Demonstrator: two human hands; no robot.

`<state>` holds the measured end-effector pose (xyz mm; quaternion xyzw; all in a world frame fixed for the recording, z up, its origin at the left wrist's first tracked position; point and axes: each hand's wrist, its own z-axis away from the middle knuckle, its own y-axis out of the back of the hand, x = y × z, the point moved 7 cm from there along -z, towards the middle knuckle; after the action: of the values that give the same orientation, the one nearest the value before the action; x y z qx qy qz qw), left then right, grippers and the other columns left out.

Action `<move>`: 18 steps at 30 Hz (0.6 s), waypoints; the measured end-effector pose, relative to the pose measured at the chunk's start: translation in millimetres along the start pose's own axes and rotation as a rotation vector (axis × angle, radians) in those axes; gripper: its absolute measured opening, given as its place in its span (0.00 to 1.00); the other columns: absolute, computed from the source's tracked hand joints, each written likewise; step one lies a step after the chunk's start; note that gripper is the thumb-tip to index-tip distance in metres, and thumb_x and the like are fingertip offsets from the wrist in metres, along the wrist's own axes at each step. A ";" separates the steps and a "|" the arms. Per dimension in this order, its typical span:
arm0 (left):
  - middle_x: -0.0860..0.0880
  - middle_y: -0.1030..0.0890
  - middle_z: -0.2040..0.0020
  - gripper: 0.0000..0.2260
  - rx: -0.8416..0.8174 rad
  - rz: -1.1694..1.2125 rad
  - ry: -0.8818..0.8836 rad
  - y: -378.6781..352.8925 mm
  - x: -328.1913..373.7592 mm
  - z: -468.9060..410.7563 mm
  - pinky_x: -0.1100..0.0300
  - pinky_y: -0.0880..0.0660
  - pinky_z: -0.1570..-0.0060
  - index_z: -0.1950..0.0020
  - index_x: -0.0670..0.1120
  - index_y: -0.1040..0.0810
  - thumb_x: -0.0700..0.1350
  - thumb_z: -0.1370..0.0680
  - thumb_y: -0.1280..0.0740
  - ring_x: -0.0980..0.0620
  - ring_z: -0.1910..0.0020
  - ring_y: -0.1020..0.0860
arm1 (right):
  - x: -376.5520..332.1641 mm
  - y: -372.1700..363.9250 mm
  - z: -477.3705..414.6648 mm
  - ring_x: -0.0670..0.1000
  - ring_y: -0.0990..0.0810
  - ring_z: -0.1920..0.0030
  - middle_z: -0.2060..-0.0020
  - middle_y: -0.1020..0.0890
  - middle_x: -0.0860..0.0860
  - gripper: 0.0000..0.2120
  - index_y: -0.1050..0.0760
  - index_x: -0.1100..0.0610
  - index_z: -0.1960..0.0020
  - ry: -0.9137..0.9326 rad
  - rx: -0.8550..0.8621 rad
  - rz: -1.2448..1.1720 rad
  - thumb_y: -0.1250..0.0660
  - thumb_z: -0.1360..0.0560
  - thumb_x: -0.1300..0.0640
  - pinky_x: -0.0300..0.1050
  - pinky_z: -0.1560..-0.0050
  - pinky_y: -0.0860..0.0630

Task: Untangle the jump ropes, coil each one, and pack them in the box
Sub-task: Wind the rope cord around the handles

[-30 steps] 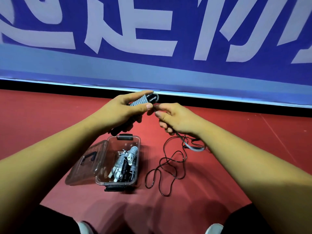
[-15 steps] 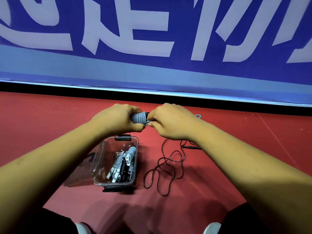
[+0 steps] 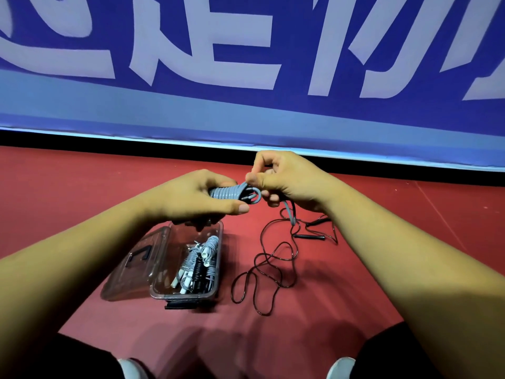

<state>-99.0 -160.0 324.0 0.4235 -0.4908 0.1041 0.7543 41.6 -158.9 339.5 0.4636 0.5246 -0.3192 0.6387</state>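
Here left hand [image 3: 191,199] grips grey rope [image 3: 226,191], right hand [image 3: 291,179] pinches it (apparently); box [image 3: 183,294] below.

Sports hall: red court floor [image 3: 82,187], blue lettered barrier banner [image 3: 246,110].

Large white characters recorded on blue banner [image 3: 246,116] across upper frame; cut off by top edge, strokes incomplete, not readable. No legible label found on clear box [image 3: 185,294], lower centre-left.
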 end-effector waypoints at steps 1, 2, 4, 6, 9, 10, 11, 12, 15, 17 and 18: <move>0.43 0.24 0.70 0.25 0.008 0.036 -0.001 -1.2 -0.1 1.2 0.58 0.30 0.74 0.52 0.40 0.23 0.61 0.32 0.26 0.46 0.74 0.27 | 5.4 1.0 -0.7 0.49 0.33 0.75 0.74 0.25 0.53 0.08 0.29 0.60 0.58 -0.022 -0.006 -0.057 0.31 0.24 0.60 0.40 0.73 0.34; 0.43 0.24 0.70 0.25 0.022 0.076 -0.007 -1.1 0.9 2.3 0.56 0.30 0.73 0.52 0.38 0.24 0.60 0.31 0.27 0.45 0.74 0.27 | 9.4 2.1 -1.3 0.49 0.33 0.75 0.73 0.25 0.53 0.07 0.28 0.60 0.58 -0.027 -0.006 -0.090 0.32 0.23 0.60 0.40 0.72 0.34; 0.43 0.24 0.70 0.22 0.059 0.164 -0.029 2.3 4.1 4.2 0.59 0.29 0.75 0.53 0.40 0.23 0.59 0.30 0.28 0.45 0.73 0.26 | 15.0 2.3 -2.6 0.49 0.35 0.75 0.72 0.25 0.53 0.08 0.26 0.58 0.59 -0.016 0.006 -0.119 0.34 0.21 0.58 0.41 0.71 0.36; 0.43 0.24 0.69 0.18 0.083 0.233 -0.046 5.5 7.6 6.2 0.62 0.30 0.78 0.53 0.43 0.22 0.57 0.28 0.29 0.45 0.74 0.26 | 17.8 0.9 -2.8 0.48 0.38 0.76 0.73 0.28 0.52 0.11 0.25 0.55 0.61 -0.022 0.041 -0.073 0.35 0.20 0.54 0.41 0.71 0.40; 0.44 0.24 0.68 0.18 0.098 0.279 -0.036 3.5 10.2 8.1 0.58 0.28 0.71 0.50 0.44 0.22 0.55 0.30 0.25 0.45 0.73 0.25 | 13.1 -0.1 -1.4 0.47 0.38 0.76 0.75 0.31 0.47 0.13 0.25 0.52 0.62 -0.022 0.089 0.053 0.38 0.19 0.51 0.39 0.73 0.41; 0.44 0.24 0.67 0.16 0.134 0.290 -0.032 3.2 10.2 7.9 0.57 0.28 0.68 0.50 0.43 0.22 0.52 0.30 0.23 0.46 0.73 0.25 | 9.2 -0.2 -1.0 0.47 0.38 0.76 0.76 0.32 0.47 0.14 0.25 0.52 0.62 -0.009 0.096 0.072 0.38 0.19 0.51 0.38 0.74 0.41; 0.44 0.25 0.68 0.14 0.188 0.307 -0.023 4.3 9.7 7.0 0.56 0.29 0.68 0.51 0.43 0.22 0.48 0.29 0.23 0.46 0.73 0.26 | 5.9 0.2 -1.3 0.48 0.38 0.76 0.76 0.32 0.47 0.14 0.25 0.52 0.62 0.006 0.103 0.079 0.38 0.19 0.51 0.38 0.74 0.41; 0.44 0.25 0.68 0.10 0.252 0.336 -0.009 6.6 8.6 5.7 0.55 0.29 0.68 0.53 0.43 0.22 0.45 0.28 0.24 0.46 0.73 0.26 | 2.0 0.4 -1.4 0.47 0.39 0.76 0.77 0.33 0.46 0.13 0.25 0.53 0.61 0.020 0.115 0.088 0.38 0.19 0.51 0.38 0.75 0.41; 0.44 0.26 0.68 0.04 0.408 0.439 0.060 13.7 -0.1 2.2 0.56 0.31 0.68 0.58 0.45 0.21 0.40 0.26 0.27 0.47 0.74 0.30 | -10.6 -2.5 -3.0 0.42 0.38 0.78 0.76 0.33 0.46 0.12 0.24 0.57 0.59 0.102 0.190 0.274 0.39 0.18 0.56 0.35 0.75 0.40; 0.44 0.27 0.69 0.05 0.463 0.464 0.123 15.3 -8.1 0.6 0.58 0.32 0.70 0.61 0.46 0.21 0.41 0.27 0.26 0.48 0.75 0.32 | -18.2 -11.4 -4.3 0.43 0.35 0.76 0.75 0.32 0.46 0.12 0.23 0.59 0.60 0.160 0.217 0.519 0.39 0.19 0.58 0.34 0.73 0.41; 0.44 0.26 0.69 0.06 0.469 0.459 0.160 14.5 -12.3 -0.2 0.59 0.32 0.72 0.62 0.48 0.20 0.42 0.27 0.26 0.49 0.74 0.32 | -18.6 -16.6 -4.6 0.43 0.34 0.74 0.75 0.32 0.46 0.14 0.24 0.59 0.62 0.162 0.210 0.617 0.39 0.20 0.58 0.35 0.72 0.41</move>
<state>-113.3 -147.8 321.6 0.4545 -0.4754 0.4140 0.6293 20.5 -162.2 353.1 0.6878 0.3725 -0.1252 0.6103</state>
